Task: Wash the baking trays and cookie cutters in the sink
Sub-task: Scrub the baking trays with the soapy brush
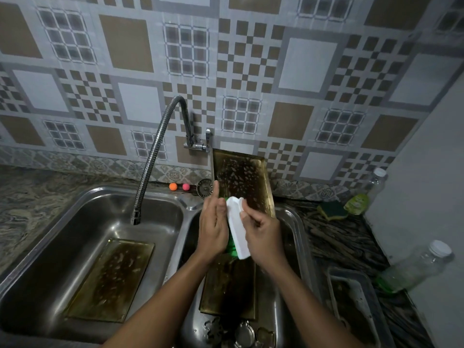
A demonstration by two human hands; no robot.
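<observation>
Over the right sink basin my right hand grips a white scrub brush with green bristles. My left hand lies against the brush's bristle side, fingers straight and pointing up. A greasy baking tray leans upright against the wall behind the hands. A second tray lies in the right basin below them. A third tray lies flat in the left basin. Several metal cookie cutters sit at the right basin's near end.
A flexible tap arches over the left basin. On the right counter are a green sponge, a soap pouch, two clear bottles and a grey rectangular tin. Two small balls and a drain strainer sit behind the sinks.
</observation>
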